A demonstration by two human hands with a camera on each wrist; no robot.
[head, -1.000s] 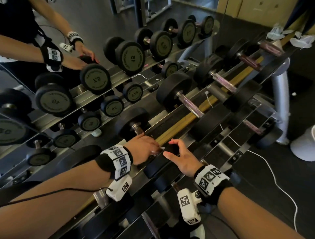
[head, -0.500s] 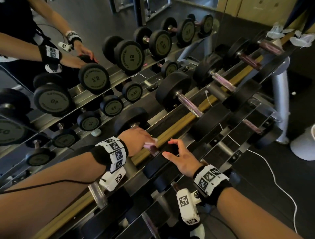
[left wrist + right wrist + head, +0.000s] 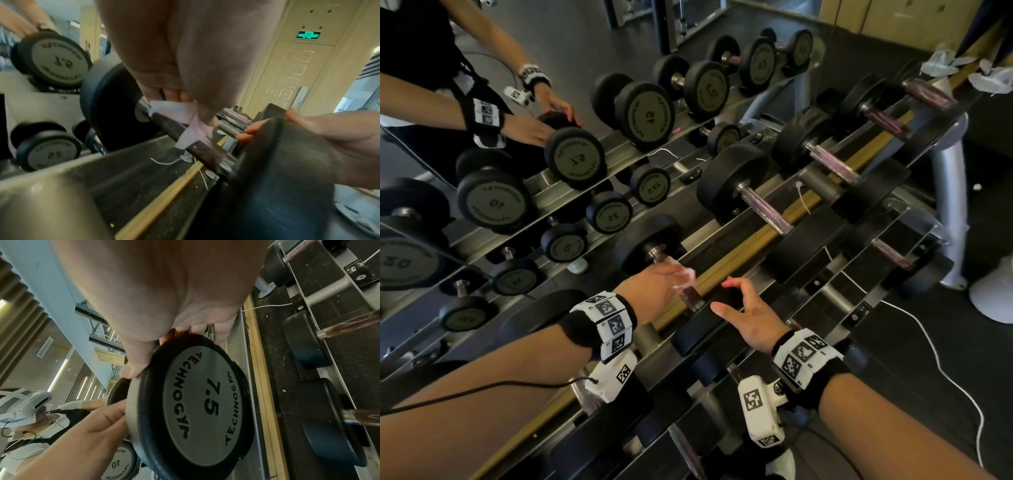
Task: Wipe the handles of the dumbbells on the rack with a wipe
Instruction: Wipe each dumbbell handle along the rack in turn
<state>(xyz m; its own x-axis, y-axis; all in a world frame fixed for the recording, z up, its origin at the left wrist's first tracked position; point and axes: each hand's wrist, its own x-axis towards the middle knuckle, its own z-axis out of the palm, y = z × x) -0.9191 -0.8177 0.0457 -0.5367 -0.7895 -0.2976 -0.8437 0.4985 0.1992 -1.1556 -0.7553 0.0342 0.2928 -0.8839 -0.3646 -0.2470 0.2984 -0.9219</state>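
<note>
The 7.5 dumbbell lies on the rack's upper rail (image 3: 726, 270). My left hand (image 3: 674, 279) grips a white wipe (image 3: 686, 275) wrapped round the dumbbell's dark handle (image 3: 691, 297), close to the far head (image 3: 647, 240). From the left wrist, the wipe (image 3: 174, 112) is folded over the handle (image 3: 201, 151) under my left hand (image 3: 195, 65). My right hand (image 3: 734, 303) holds the near head (image 3: 700, 330), its fingers curled over the rim. From the right wrist, the right hand's thumb and fingers (image 3: 135, 366) clasp the head (image 3: 201, 410) marked 7.5.
More dumbbells (image 3: 765, 205) sit along the rack to the right and on the lower rail. A mirror (image 3: 571, 161) behind the rack repeats them and my arms. Crumpled wipes (image 3: 991, 80) lie at the rack's far right end. A white cable (image 3: 928, 342) runs across the floor.
My left hand has slid the wipe along the handle, away from the near head toward the far head. The right hand has stayed on the near head.
</note>
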